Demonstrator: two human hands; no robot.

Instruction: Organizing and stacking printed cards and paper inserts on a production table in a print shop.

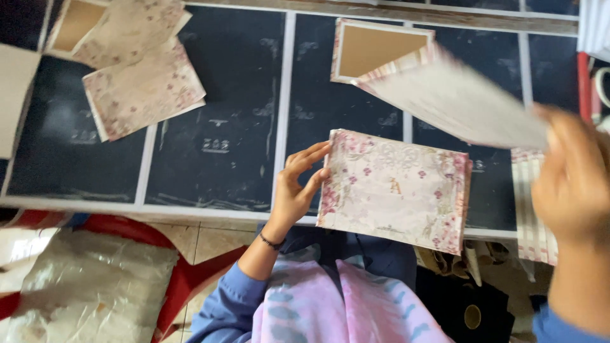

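Floral-covered board [394,189], the flat rectangular piece wrapped in pale pink flowered paper, lies at the near edge of the dark tabletop [216,95], its front edge overhanging slightly toward your lap. Your left hand [297,187] rests against its left edge, fingers loosely curled and thumb along the side, steadying rather than clasping it. Your right hand [572,174] is raised at the right, blurred in motion, pinching a corner of a loose sheet [457,98] that is striped pink on its edge and plain pale on the face turned toward you (how tightly it is pinched I cannot tell). To do this well, press the left fingertips flat on the board so it cannot slide off the edge, and handle the sheet by its corner only, since thin paper creases easily. The cover looks matte and slightly textured, with crisp folded corners. Toward the far edge sits an open box tray [375,51] with a brown card interior, and at the far left corner lie more floral sheets [140,89], overlapping.
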